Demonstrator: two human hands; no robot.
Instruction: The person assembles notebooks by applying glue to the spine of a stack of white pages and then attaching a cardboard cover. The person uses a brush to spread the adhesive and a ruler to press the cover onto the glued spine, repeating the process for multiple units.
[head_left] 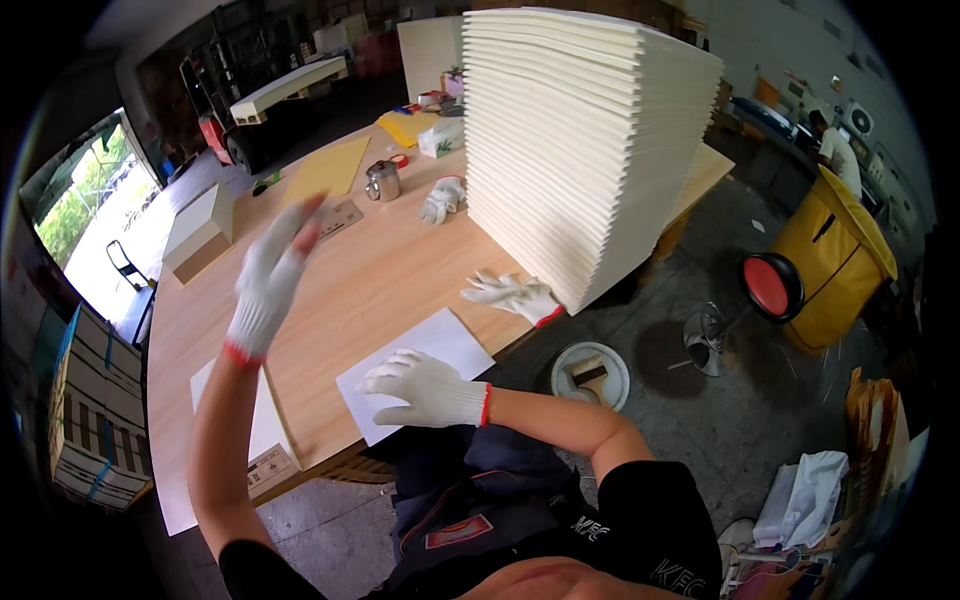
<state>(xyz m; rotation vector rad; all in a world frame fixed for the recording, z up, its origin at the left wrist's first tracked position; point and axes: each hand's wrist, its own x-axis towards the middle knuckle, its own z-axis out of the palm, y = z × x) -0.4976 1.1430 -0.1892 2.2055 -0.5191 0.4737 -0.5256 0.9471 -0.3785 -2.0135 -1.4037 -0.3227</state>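
In the head view, a white sheet (415,365) is seen lying flat on the wooden table (370,280), close to the near edge, with its long axis running from the lower left up toward the upper right. The right hand (425,388), in a white knit glove with a red cuff, is laid on the sheet's near end, palm down; its fingers (385,380) are loosely spread and point leftward across the paper, pressing rather than pinching, so nothing is gripped. The left hand (268,280), gloved alike, is raised in the air above the table, well apart from the sheet and up to its left; its fingers are extended and released, holding nothing. The sheet thus lies directly under the right hand and to the lower right of the left hand, the right being much the nearer. A tall stack of cream boards (580,150) stands on the table's far right, and a spare pair of gloves (515,296) lies at its foot, just beyond the sheet. A metal cup (383,181) is set farther back
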